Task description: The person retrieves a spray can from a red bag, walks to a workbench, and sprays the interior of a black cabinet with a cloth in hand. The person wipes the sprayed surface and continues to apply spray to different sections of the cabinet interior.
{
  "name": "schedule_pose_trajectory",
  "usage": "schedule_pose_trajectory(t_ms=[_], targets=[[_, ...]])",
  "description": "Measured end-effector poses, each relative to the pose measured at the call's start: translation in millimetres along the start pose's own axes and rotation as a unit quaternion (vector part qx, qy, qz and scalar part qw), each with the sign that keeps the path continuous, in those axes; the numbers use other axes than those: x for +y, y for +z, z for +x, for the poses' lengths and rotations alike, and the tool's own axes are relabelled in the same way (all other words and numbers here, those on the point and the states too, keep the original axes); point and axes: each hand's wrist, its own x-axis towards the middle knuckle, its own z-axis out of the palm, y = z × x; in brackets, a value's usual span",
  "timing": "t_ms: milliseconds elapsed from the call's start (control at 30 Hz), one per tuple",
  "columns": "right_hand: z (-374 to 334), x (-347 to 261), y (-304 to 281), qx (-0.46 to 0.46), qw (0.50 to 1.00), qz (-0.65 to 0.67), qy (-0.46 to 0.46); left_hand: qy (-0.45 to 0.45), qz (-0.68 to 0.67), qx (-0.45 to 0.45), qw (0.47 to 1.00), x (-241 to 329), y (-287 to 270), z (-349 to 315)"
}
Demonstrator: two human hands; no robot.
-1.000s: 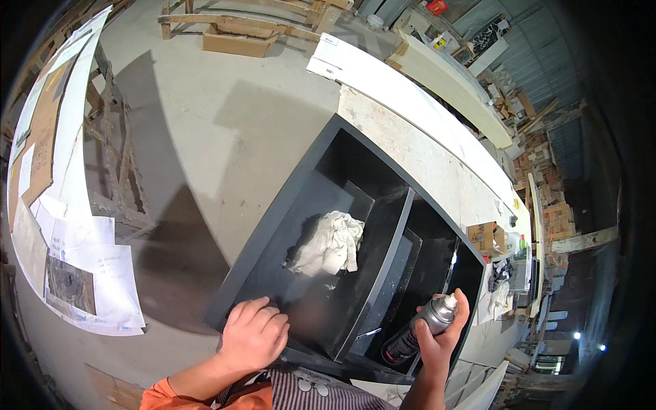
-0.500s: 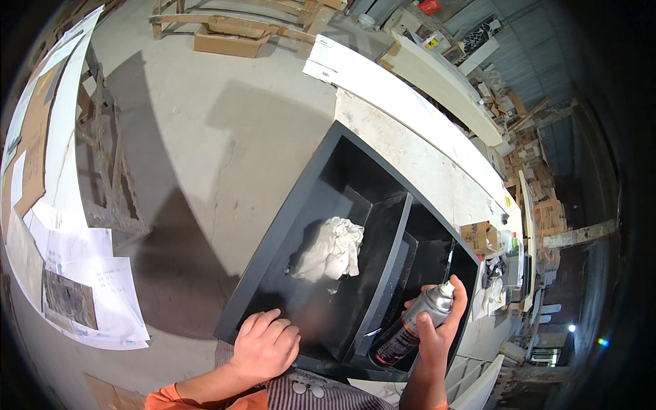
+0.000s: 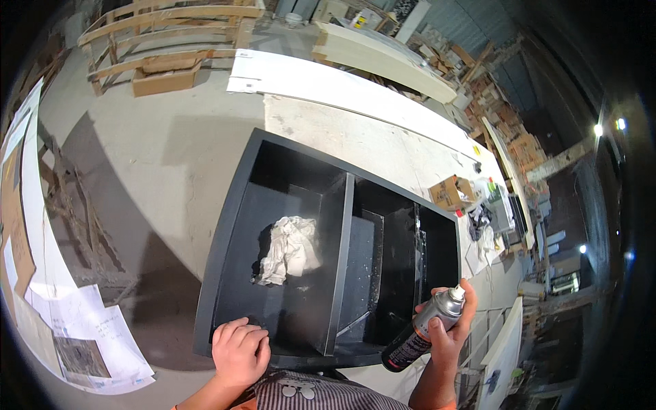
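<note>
My right hand (image 3: 447, 335) is closed around a spray can (image 3: 425, 329), silver at the top and dark below, with a white nozzle. The can leans up and to the right, over the near right corner of a black open cabinet (image 3: 232, 198) with dividers. My left hand (image 3: 240, 350) lies at the cabinet's near left edge, its fingers curled over the rim. Inside the wide left compartment rests a crumpled white cloth (image 3: 290, 247). A divider (image 3: 342, 266) separates it from the narrower compartments on the right, where pale specks and smears show.
Beyond the cabinet runs a pale worktop (image 3: 328, 130) with a long white panel (image 3: 342, 85) along it. A cardboard box (image 3: 451, 193) and clutter stand at its right end. Papers (image 3: 96, 328) lie on a table at the left. Farther back is a wooden rack (image 3: 164, 34).
My view has turned, so the cabinet now appears more upright and farther left. The can has shifted slightly right, still in my right hand. My left hand stays at the cabinet's edge.
</note>
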Motion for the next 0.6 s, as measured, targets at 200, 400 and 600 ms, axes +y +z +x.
schedule_pose_trajectory(t_ms=[200, 400, 600], targets=[[-12.9, 2.7, 15.7, -0.035, 0.993, 0.103, 0.038, -0.005, -0.341, -0.201, 0.918, 43.7, -3.0, 55.1], [-3.4, 17.9, 63.3, -0.117, 0.991, -0.033, -0.054, 0.021, -0.303, -0.278, 0.911, 95.1, 23.5, 105.0], [-6.5, 52.6, 79.1, -0.290, 0.936, 0.174, 0.095, -0.189, -0.577, -0.322, 0.726, 64.4, 24.7, 116.6]])
